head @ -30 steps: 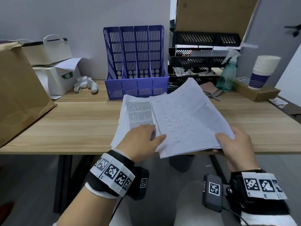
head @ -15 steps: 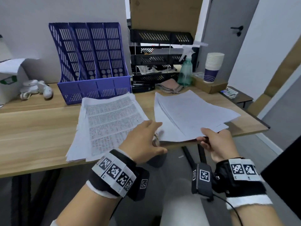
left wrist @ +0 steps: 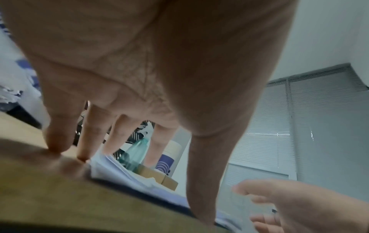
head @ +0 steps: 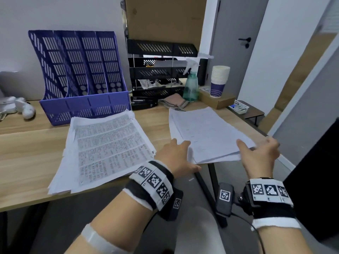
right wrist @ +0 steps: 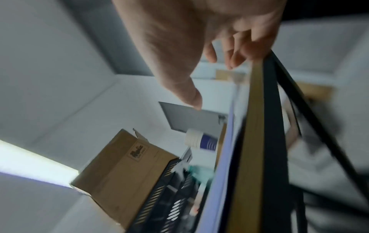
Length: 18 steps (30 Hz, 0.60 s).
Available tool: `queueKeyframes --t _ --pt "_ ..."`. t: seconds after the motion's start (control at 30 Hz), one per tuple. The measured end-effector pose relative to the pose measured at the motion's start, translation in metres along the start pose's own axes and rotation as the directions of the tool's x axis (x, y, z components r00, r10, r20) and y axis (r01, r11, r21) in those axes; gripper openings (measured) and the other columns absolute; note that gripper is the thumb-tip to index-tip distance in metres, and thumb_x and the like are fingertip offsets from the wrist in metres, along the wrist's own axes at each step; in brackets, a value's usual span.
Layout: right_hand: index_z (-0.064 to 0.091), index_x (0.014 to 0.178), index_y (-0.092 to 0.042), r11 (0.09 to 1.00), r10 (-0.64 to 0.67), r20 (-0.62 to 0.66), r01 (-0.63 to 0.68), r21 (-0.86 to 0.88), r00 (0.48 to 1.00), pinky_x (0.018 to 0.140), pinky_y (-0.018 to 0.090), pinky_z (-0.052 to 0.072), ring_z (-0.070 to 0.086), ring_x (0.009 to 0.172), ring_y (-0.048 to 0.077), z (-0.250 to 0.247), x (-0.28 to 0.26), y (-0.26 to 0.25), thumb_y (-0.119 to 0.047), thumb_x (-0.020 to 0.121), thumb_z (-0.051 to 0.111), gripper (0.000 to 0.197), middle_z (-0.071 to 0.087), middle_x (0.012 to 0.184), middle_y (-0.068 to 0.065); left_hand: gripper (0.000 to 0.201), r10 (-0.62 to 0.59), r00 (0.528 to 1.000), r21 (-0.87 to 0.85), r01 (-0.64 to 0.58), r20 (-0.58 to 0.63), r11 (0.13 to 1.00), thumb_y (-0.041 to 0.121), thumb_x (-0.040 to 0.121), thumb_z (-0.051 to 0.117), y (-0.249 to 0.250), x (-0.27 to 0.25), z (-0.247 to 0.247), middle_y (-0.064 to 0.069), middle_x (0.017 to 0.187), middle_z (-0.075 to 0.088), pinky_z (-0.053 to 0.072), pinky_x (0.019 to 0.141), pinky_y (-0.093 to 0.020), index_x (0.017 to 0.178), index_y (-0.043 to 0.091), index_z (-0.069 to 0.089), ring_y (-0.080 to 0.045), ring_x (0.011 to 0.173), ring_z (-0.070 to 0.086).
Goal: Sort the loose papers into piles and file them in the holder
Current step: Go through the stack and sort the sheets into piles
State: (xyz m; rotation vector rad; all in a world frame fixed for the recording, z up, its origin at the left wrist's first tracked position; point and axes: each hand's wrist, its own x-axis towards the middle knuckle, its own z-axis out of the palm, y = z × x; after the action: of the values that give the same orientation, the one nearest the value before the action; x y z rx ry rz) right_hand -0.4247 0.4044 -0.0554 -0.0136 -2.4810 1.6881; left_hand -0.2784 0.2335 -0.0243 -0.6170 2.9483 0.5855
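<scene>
Two paper piles lie on the wooden desk [head: 27, 154]. The densely printed pile [head: 108, 149] sits in front of the blue four-slot file holder [head: 82, 76]. The lightly printed pile [head: 207, 136] lies to the right, its near edge over the desk's front edge. My left hand [head: 180, 143] rests with straight fingers [left wrist: 58, 141] on the desk and against that pile's left edge [left wrist: 123, 171]. My right hand [head: 256, 143] hovers at the pile's near right corner with spread fingers, its thumb [right wrist: 189, 93] extended above the sheets [right wrist: 223, 165], gripping nothing.
Black stacked trays [head: 157, 74] under a cardboard box [head: 163, 17] stand right of the holder. A green spray bottle [head: 190, 85], stacked paper cups [head: 219, 79] on a flat box [head: 218, 101] and a black stapler [head: 143, 103] line the back. The desk's right edge is beside my right hand.
The right pile, gripped by my right hand at the desk's front edge, now lies flat and that hand has let go. My left hand moved to the pile's left edge.
</scene>
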Motion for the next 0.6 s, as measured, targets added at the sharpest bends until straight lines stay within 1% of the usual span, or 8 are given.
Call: queueKeyframes --t 0.03,0.1,0.17,0.23,0.3,0.43,0.5,0.6 --pt "0.036 0.14 -0.009 0.988 -0.061 -0.025 0.057 -0.143 0.998 0.103 0.047 0.04 0.042 0.125 0.042 -0.007 0.006 0.0 -0.037 0.077 0.075 0.079 0.038 0.141 0.024 0.096 -0.005 1.0 -0.017 0.005 -0.011 1.0 0.06 0.082 0.069 0.002 0.001 0.003 -0.011 0.162 0.021 0.037 0.115 -0.047 0.158 0.032 0.018 -0.032 0.148 0.03" --pt "0.047 0.138 -0.011 0.922 -0.093 0.122 0.131 -0.363 0.988 0.105 0.046 0.038 0.04 0.13 0.042 -0.011 0.023 0.0 -0.048 0.077 0.064 0.073 0.044 0.143 0.023 0.099 -0.01 0.999 -0.053 0.009 -0.034 0.999 0.055 0.081 0.073 0.005 0.003 0.006 -0.012 0.164 0.014 0.037 0.115 -0.048 0.158 0.035 0.015 -0.034 0.148 0.028" --pt "0.056 0.132 -0.012 0.871 -0.03 0.341 0.192 -0.452 0.939 0.104 0.047 0.04 0.045 0.127 0.039 -0.01 0.028 -0.003 -0.055 0.08 0.055 0.068 0.052 0.139 0.018 0.093 0.002 0.999 -0.071 -0.006 -0.052 0.997 0.049 0.084 0.073 0.009 0.007 0.009 -0.013 0.163 0.015 0.036 0.116 -0.046 0.158 0.038 0.018 -0.034 0.148 0.029" --pt "0.062 0.128 -0.02 0.861 -0.018 0.427 0.231 -0.454 0.904 0.107 0.051 0.039 0.049 0.127 0.035 -0.008 0.026 -0.004 -0.057 0.079 0.052 0.062 0.058 0.139 0.009 0.08 0.027 0.997 -0.1 -0.034 -0.069 0.994 0.042 0.089 0.07 0.013 0.011 0.012 -0.013 0.161 0.021 0.034 0.116 -0.041 0.157 0.036 0.027 -0.032 0.148 0.03" --pt "0.066 0.126 -0.023 0.893 -0.058 0.433 0.241 -0.38 0.9 0.111 0.05 0.036 0.049 0.131 0.031 -0.006 0.023 -0.004 -0.048 0.084 0.059 0.05 0.06 0.139 0.002 0.066 0.041 0.994 -0.125 -0.053 -0.097 0.991 0.036 0.092 0.068 0.017 0.016 0.016 -0.012 0.156 0.031 0.035 0.116 -0.038 0.152 0.033 0.039 -0.03 0.145 0.035" --pt "0.063 0.131 -0.011 0.928 -0.147 0.352 0.252 -0.275 0.924 0.113 0.041 0.036 0.048 0.131 0.029 -0.008 0.025 -0.001 -0.027 0.089 0.064 0.044 0.056 0.14 0.011 0.037 0.052 0.986 -0.144 -0.075 -0.16 0.987 0.025 0.093 0.065 0.026 0.025 0.023 -0.009 0.131 0.051 0.045 0.104 -0.036 0.13 0.025 0.064 -0.029 0.123 0.052" --pt "0.059 0.133 -0.01 0.936 -0.177 0.32 0.26 -0.238 0.931 0.114 0.039 0.034 0.046 0.132 0.027 -0.011 0.026 -0.002 -0.024 0.089 0.063 0.046 0.05 0.144 0.013 0.03 0.051 0.981 -0.16 -0.082 -0.186 0.984 0.024 0.094 0.064 0.033 0.03 0.027 -0.009 0.126 0.054 0.047 0.1 -0.035 0.124 0.022 0.068 -0.028 0.118 0.054" --pt "0.058 0.134 -0.014 0.931 -0.205 0.341 0.29 -0.22 0.917 0.113 0.035 0.029 0.04 0.135 0.024 -0.012 0.022 -0.003 -0.023 0.091 0.062 0.044 0.045 0.146 0.011 0.026 0.04 0.975 -0.175 -0.079 -0.218 0.981 0.025 0.094 0.061 0.046 0.037 0.034 -0.01 0.122 0.054 0.049 0.099 -0.038 0.117 0.018 0.071 -0.031 0.117 0.053"
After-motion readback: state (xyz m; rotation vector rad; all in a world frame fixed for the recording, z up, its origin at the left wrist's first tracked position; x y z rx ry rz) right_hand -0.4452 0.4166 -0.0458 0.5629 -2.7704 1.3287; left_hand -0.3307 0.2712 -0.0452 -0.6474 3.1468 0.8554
